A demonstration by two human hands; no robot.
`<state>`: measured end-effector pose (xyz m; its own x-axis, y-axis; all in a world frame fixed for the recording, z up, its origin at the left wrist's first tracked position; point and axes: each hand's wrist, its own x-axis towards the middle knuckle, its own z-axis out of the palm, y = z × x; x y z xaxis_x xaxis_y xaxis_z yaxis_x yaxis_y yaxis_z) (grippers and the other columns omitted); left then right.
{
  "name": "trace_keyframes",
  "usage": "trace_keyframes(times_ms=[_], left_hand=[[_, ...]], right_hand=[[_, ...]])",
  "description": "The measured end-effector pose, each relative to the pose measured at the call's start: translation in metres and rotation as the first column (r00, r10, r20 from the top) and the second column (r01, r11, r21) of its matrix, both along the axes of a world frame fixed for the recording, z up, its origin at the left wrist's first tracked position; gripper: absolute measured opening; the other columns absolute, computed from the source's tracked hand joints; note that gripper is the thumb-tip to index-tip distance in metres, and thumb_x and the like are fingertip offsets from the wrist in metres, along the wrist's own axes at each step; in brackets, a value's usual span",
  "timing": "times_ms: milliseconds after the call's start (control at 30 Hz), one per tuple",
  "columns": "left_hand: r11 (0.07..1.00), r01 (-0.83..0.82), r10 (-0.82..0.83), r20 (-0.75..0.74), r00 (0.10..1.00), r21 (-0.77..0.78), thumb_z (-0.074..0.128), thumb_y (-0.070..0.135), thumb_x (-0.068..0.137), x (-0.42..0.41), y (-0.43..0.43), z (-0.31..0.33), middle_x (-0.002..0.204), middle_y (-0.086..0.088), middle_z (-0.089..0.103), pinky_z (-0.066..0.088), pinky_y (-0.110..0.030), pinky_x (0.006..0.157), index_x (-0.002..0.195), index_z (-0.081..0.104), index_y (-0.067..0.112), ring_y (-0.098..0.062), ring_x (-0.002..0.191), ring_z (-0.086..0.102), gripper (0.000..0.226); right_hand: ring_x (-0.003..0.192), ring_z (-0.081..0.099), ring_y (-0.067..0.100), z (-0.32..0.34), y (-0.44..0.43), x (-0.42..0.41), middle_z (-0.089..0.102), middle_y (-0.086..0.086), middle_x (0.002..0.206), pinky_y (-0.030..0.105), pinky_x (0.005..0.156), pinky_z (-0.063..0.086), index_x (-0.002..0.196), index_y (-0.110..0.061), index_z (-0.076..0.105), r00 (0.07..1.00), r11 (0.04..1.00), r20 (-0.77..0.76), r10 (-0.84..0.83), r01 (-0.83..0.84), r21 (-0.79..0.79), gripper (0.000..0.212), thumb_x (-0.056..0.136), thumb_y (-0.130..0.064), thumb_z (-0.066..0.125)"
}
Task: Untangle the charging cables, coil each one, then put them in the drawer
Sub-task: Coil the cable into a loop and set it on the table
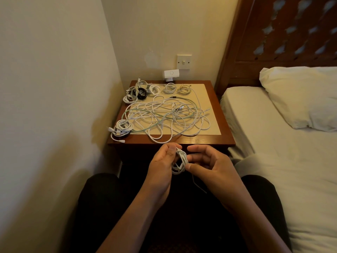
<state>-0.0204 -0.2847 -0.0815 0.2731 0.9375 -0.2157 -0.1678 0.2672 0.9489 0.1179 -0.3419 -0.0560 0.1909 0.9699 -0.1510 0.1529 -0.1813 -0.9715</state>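
Observation:
My left hand (162, 161) grips a small coil of white cable (180, 162) in front of the nightstand, thumb over the top of the loops. My right hand (209, 162) pinches the same coil from the right with thumb and fingers; a loose cable end (196, 183) hangs below it. On the wooden nightstand (225, 137) a large tangle of white and pale green cables (167, 115) is spread over the middle. A finished white coil (121, 129) lies at the front left corner. Several more coils, one black (141, 93), sit along the back. The drawer is hidden below the tabletop.
A white charger block (171, 74) stands at the back edge under a wall switch (184, 62). The wall runs close on the left. A bed with a white sheet (273, 143) and pillow (299, 95) lies to the right. My dark-clad legs are below.

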Motion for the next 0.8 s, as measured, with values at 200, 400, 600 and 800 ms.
trace_keyframes(times_ms=[200,400,600,800], left_hand=[[0.999,0.014,-0.015,0.018,1.0,0.03,0.046,0.028,0.108,0.008,-0.006,0.001,0.087,0.002,0.07,0.053,-0.027,0.072,0.105,0.063,0.016,-0.01,0.081,0.065,0.022],[0.981,0.195,-0.194,0.109,0.975,-0.007,0.057,0.011,0.101,-0.003,-0.001,0.003,0.099,-0.007,0.071,0.051,-0.033,0.086,0.118,0.061,0.012,-0.019,0.093,0.065,0.018],[0.958,0.179,-0.119,-0.26,0.958,0.223,0.072,0.01,0.093,-0.008,0.003,0.002,0.102,-0.001,0.076,0.059,-0.031,0.087,0.116,0.066,0.026,-0.015,0.097,0.072,0.029],[0.899,0.26,-0.03,-0.543,0.839,0.353,0.073,0.019,0.094,-0.009,0.003,-0.006,0.09,0.009,0.074,0.058,-0.021,0.069,0.119,0.073,0.033,-0.005,0.075,0.071,0.029]], right_hand=[[0.092,0.074,0.002,0.002,-0.003,-0.006,0.078,-0.011,0.099,0.026,0.083,0.059,0.115,-0.028,0.07,0.992,0.998,0.122,-0.042,0.036,0.053,0.023,0.093,-0.022,0.074],[0.092,0.076,0.017,-0.007,0.004,0.016,0.08,0.006,0.097,0.027,0.08,0.055,0.112,-0.014,0.071,0.99,0.998,-0.136,-0.037,0.031,-0.048,0.017,0.097,-0.008,0.065],[0.087,0.072,0.02,-0.013,0.006,0.029,0.079,0.011,0.098,0.035,0.081,0.052,0.11,-0.013,0.073,0.984,0.997,-0.176,-0.04,0.028,-0.071,0.015,0.096,-0.01,0.067],[0.094,0.076,0.013,-0.02,0.005,0.025,0.079,-0.002,0.098,0.04,0.093,0.056,0.109,-0.022,0.072,1.0,0.997,0.021,-0.019,0.021,-0.072,0.018,0.094,-0.013,0.072]])
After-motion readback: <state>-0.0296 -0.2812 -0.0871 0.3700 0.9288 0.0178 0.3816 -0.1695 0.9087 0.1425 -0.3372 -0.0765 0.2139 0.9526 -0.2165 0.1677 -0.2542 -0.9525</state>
